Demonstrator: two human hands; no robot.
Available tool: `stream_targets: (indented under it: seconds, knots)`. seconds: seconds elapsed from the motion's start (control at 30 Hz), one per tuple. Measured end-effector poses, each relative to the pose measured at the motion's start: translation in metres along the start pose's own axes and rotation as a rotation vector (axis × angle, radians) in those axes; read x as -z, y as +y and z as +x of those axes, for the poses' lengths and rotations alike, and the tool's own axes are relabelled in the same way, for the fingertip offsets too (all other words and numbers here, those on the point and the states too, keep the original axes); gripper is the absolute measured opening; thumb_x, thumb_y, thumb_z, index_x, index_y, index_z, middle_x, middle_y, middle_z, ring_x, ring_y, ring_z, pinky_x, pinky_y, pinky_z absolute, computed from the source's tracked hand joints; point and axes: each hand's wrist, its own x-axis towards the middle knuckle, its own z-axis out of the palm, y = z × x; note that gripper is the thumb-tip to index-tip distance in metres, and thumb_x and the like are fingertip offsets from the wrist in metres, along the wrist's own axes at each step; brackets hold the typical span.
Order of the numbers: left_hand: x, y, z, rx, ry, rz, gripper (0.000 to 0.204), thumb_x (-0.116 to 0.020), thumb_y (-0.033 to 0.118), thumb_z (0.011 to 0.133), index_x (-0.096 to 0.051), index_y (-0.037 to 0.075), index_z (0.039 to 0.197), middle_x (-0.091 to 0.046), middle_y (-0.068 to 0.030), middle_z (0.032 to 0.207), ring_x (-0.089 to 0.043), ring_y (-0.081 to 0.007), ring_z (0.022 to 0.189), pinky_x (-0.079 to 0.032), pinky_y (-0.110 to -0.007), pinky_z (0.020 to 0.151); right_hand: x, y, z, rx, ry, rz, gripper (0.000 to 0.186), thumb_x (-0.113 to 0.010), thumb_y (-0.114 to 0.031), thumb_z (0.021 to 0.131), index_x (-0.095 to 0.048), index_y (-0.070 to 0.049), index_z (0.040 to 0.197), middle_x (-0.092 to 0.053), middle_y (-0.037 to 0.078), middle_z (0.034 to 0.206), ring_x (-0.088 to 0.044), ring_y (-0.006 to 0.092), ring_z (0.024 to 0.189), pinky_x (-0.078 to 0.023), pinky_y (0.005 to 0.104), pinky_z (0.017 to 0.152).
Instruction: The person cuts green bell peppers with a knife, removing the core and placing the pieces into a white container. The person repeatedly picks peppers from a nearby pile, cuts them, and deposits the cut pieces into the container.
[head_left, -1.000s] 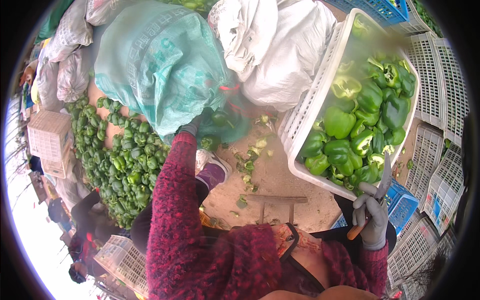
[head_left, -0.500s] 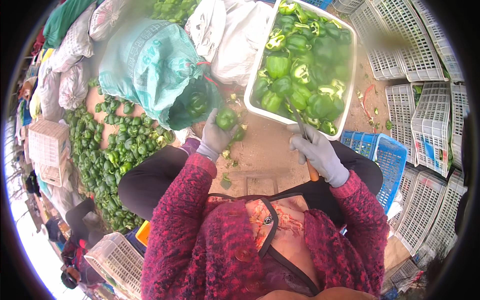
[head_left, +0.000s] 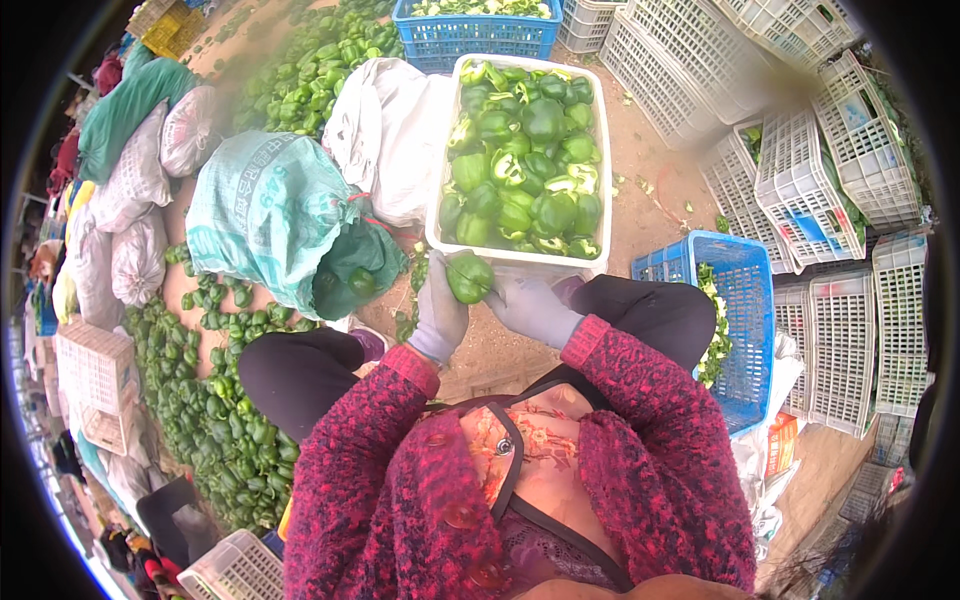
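In the centre, my gloved left hand (head_left: 438, 310) holds a whole green pepper (head_left: 469, 275) with its fingers round the left side. My gloved right hand (head_left: 525, 305) meets the pepper's right side with bent fingers; what else it grips is hidden. Just beyond both hands stands a white crate (head_left: 603, 160) heaped with green peppers (head_left: 540, 120), several cut open. To the left lies an open green mesh sack (head_left: 265, 215), a few peppers inside its mouth.
Loose peppers (head_left: 200, 400) cover the floor at left beside filled sacks (head_left: 140, 190). A blue crate (head_left: 740, 320) with pale trimmings stands right of my knee, another (head_left: 475, 35) behind the white crate. Pale crates (head_left: 835, 350) line the right. White sacks (head_left: 390, 140) lie centre-back.
My left hand has come from the green sack to the centre with a pepper. My right hand has moved inward to it; the knife seen earlier is hidden. The view has shifted.
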Motion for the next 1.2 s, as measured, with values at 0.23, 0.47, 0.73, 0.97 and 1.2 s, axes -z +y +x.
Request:
stream_targets:
  seconds: [0.23, 0.47, 0.73, 0.97, 1.2]
  knots:
    - [-0.017, 0.024, 0.000, 0.009, 0.010, -0.132, 0.073, -0.052, 0.051, 0.106, -0.035, -0.004, 0.151, -0.056, -0.0122, 0.137, -0.061, -0.0237, 0.118, -0.051, -0.034, 0.101, 0.001, 0.004, 0.006, -0.140, 0.117, -0.008, 0.029, -0.057, -0.031, 0.101, -0.064, -0.005, 0.111, -0.069, 0.026, 0.085, -0.068, 0.0451, 0.080, -0.053, 0.0540, 0.071]
    - [0.002, -0.016, 0.036, 0.123, -0.049, -0.139, 0.072, -0.061, 0.056, 0.100, -0.045, 0.001, 0.144, -0.061, -0.0090, 0.121, -0.063, -0.0152, 0.103, -0.055, -0.031, 0.083, 0.072, 0.002, -0.017, -0.454, -0.385, 0.258, 0.044, -0.066, -0.036, 0.096, -0.065, -0.004, 0.125, -0.076, 0.017, 0.098, -0.073, 0.0343, 0.085, -0.056, 0.0474, 0.077]
    - [-0.040, 0.044, -0.002, 0.325, -0.432, -0.109, 0.069, -0.048, 0.059, 0.105, -0.050, 0.003, 0.145, -0.061, -0.0080, 0.125, -0.061, -0.0139, 0.101, -0.054, -0.030, 0.081, 0.069, 0.004, -0.026, -0.224, 0.035, 0.699, 0.085, -0.087, -0.029, 0.080, -0.048, -0.004, 0.151, -0.064, 0.014, 0.137, -0.061, 0.0201, 0.124, -0.047, 0.0321, 0.105]
    - [-0.070, 0.072, 0.020, 0.387, -0.566, -0.658, 0.068, -0.050, 0.037, 0.104, -0.032, 0.005, 0.161, -0.054, -0.0044, 0.145, -0.057, -0.0131, 0.122, -0.055, -0.029, 0.087, 0.078, 0.044, -0.015, -0.294, 0.158, 1.376, 0.057, -0.077, -0.018, 0.091, -0.054, -0.003, 0.142, -0.065, 0.008, 0.125, -0.063, 0.0184, 0.113, -0.051, 0.0348, 0.101]
    - [-0.044, 0.031, 0.053, -0.057, -0.487, -0.034, 0.063, -0.050, 0.018, 0.091, -0.044, -0.004, 0.149, -0.059, -0.0197, 0.141, -0.061, -0.0236, 0.122, -0.054, -0.036, 0.098, 0.078, 0.043, -0.008, -0.292, 0.430, 1.699, 0.055, -0.060, -0.048, 0.100, -0.056, -0.008, 0.138, -0.067, 0.008, 0.122, -0.064, 0.0187, 0.108, -0.054, 0.0340, 0.089]
